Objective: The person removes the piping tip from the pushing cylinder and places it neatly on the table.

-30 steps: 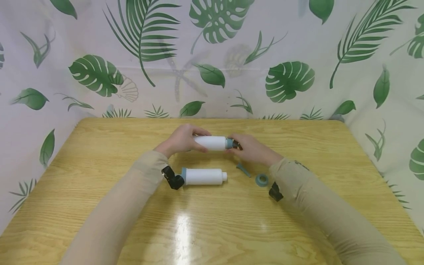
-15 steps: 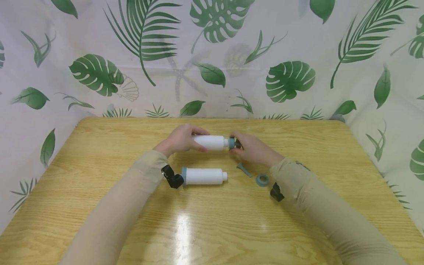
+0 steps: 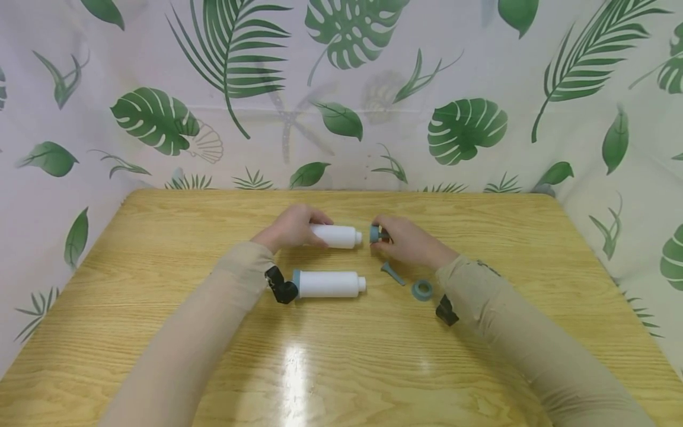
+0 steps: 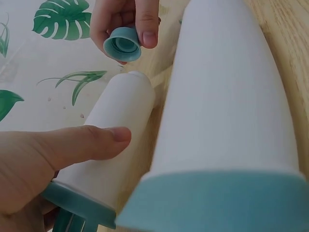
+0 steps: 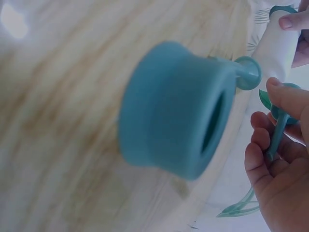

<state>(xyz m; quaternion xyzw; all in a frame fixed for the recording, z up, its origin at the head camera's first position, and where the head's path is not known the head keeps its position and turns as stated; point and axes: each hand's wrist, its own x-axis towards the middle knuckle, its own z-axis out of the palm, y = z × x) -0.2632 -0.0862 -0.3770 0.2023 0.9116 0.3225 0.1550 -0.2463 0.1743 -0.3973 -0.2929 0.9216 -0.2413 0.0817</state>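
Observation:
My left hand (image 3: 296, 227) grips a white bottle-like cylinder (image 3: 340, 236) lying sideways, its narrow neck pointing right. In the left wrist view, a teal flange (image 4: 79, 205) rings that cylinder's base. Just right of the neck, and apart from it, my right hand (image 3: 405, 240) pinches a teal cap (image 3: 374, 233) with its hollow side facing the neck. A thin teal stem (image 5: 277, 135) runs back from this cap across the fingers in the right wrist view. Nearer the body, a second white cylinder (image 3: 328, 284) with a teal base lies on the table.
Between the right forearm and the second cylinder, a loose teal stem with a flared end (image 3: 392, 274) and a teal ring (image 3: 422, 290) lie on the wooden table (image 3: 341, 367). Behind the table hangs a leaf-patterned cloth (image 3: 267, 166).
The teal cap has come off the cylinder's neck, leaving a gap. My left hand has shifted the cylinder slightly left and toward the body; my right hand, holding the cap, has barely moved.

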